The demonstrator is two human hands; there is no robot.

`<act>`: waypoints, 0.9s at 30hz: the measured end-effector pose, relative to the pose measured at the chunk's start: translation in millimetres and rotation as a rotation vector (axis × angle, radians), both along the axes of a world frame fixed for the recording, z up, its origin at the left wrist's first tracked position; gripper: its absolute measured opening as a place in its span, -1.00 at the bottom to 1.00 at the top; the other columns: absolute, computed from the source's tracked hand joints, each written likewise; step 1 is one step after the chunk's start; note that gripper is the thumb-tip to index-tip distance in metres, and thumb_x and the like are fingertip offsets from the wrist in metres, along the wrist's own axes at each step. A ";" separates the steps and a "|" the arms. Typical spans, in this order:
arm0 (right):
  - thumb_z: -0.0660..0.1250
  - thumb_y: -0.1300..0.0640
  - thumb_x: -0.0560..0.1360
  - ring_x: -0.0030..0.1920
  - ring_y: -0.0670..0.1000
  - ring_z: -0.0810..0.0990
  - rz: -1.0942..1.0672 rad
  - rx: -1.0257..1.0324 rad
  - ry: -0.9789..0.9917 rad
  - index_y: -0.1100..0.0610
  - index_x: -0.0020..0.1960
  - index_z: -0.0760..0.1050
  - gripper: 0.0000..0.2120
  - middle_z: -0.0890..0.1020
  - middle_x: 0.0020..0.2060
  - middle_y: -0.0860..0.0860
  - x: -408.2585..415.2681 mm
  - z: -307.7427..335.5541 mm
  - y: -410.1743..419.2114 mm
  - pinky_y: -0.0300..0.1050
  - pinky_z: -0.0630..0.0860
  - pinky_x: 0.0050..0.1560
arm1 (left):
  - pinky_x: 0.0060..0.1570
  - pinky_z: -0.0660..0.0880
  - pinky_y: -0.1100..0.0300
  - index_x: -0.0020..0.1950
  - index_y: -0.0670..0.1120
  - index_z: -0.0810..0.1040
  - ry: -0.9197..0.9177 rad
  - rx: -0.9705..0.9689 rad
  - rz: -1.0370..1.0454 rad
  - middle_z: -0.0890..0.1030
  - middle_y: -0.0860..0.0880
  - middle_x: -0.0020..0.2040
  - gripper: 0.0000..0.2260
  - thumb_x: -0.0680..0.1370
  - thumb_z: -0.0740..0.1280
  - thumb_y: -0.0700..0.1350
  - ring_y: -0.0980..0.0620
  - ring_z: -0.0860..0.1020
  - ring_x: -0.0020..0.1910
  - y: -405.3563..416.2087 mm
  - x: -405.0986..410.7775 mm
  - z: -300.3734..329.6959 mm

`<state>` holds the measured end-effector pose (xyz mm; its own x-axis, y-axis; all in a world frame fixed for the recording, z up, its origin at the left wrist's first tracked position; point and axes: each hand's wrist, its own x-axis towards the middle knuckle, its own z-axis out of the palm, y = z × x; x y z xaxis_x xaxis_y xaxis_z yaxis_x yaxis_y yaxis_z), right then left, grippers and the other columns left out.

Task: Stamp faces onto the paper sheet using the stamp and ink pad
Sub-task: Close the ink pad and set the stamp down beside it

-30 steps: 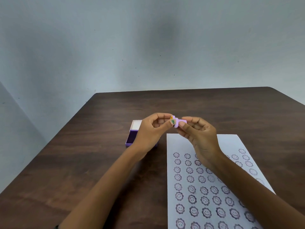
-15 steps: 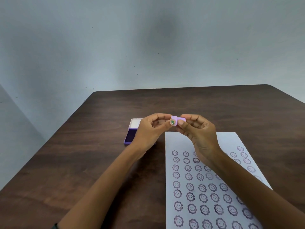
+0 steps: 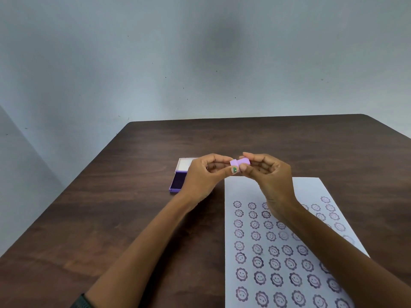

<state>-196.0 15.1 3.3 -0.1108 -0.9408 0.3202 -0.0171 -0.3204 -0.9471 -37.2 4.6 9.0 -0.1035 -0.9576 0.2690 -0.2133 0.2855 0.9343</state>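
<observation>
A small lilac stamp (image 3: 240,162) is held in the air between both hands, above the top edge of the paper. My left hand (image 3: 203,175) pinches its left end with thumb and forefinger. My right hand (image 3: 270,174) pinches its right end. The white paper sheet (image 3: 309,187) lies on the table at the right, with several rows of purple smiley flower faces (image 3: 277,280) printed on it; its top strip is blank. The purple ink pad (image 3: 178,183) lies open left of the paper, its white lid folded back, partly hidden behind my left hand.
The dark wooden table (image 3: 111,218) stretches to a far edge against a grey wall (image 3: 200,52). Its left edge runs diagonally toward me. A dark band sits on my left wrist (image 3: 81,303).
The stamp and both hands stay together at the same spot above the paper's top edge. The fingers shifted slightly on the stamp, turning it a little.
</observation>
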 end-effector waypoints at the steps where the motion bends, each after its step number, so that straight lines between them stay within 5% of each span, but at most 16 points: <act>1: 0.43 0.25 0.36 -0.08 -0.12 0.67 0.002 -0.002 0.011 0.16 0.10 0.56 -0.69 0.67 -0.07 -0.03 0.0 0.0 -0.5 -0.32 0.59 -0.09 | -0.03 0.57 0.29 0.07 -0.12 0.62 -0.009 -0.005 -0.001 0.70 -0.05 0.01 -0.76 0.42 0.46 -0.14 0.10 0.66 -0.04 0.0 -0.2 -1.0; 8: 0.46 0.19 0.34 -0.11 -0.11 0.66 -0.010 -0.048 0.125 -0.05 -0.10 0.58 -0.80 0.68 -0.14 -0.07 -0.3 -0.4 3.7 -0.26 0.58 0.00 | -0.06 0.47 0.38 0.14 0.10 0.54 -0.296 -0.095 0.025 0.60 0.18 0.04 -0.66 0.40 0.47 0.06 0.15 0.55 0.05 -4.7 21.1 5.8; 14: 0.43 0.14 0.37 0.01 0.09 0.63 0.012 0.044 0.244 0.17 0.09 0.54 -0.69 0.65 0.06 0.10 -2.7 -4.9 1.0 -0.09 0.54 0.07 | 0.35 0.32 -0.10 0.31 0.13 0.42 -0.529 0.023 0.124 0.50 0.06 0.31 -0.43 0.34 0.47 0.19 0.03 0.40 0.31 -1.2 73.5 0.4; 18: 0.42 0.13 0.38 -0.02 0.10 0.63 0.029 0.075 0.280 0.17 0.11 0.54 -0.69 0.65 0.05 0.09 -3.8 -6.6 -0.1 -0.05 0.57 0.03 | 0.38 0.25 -0.14 0.38 0.18 0.31 -0.622 0.134 0.147 0.41 0.03 0.38 -0.26 0.25 0.43 0.33 -0.01 0.29 0.37 9.8 105.5 -9.7; 24: 0.44 0.19 0.38 -0.19 -0.13 0.65 0.034 0.066 0.332 0.11 0.00 0.58 -0.80 0.67 -0.12 0.00 -12.8 -3.9 -0.9 -0.44 0.51 -0.24 | 0.39 0.21 -0.04 0.33 0.20 0.39 -0.696 0.068 0.159 0.43 0.13 0.38 -0.24 0.17 0.36 0.42 0.05 0.28 0.38 5.2 110.6 -15.1; 27: 0.44 0.21 0.37 -0.18 -0.15 0.67 0.025 0.069 0.337 0.12 0.01 0.60 -0.79 0.70 -0.12 0.03 -21.4 -3.6 -2.2 -0.41 0.53 -0.20 | 0.37 0.21 -0.05 0.31 0.21 0.42 -0.723 0.050 0.152 0.43 0.14 0.38 -0.24 0.16 0.34 0.45 0.05 0.29 0.38 2.0 112.4 -17.7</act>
<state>-217.4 12.9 -0.3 0.0134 -0.9626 0.2706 -0.3258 -0.2601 -0.9090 75.2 6.5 -8.7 -0.1034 -0.9848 0.1399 -0.8145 0.1645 0.5563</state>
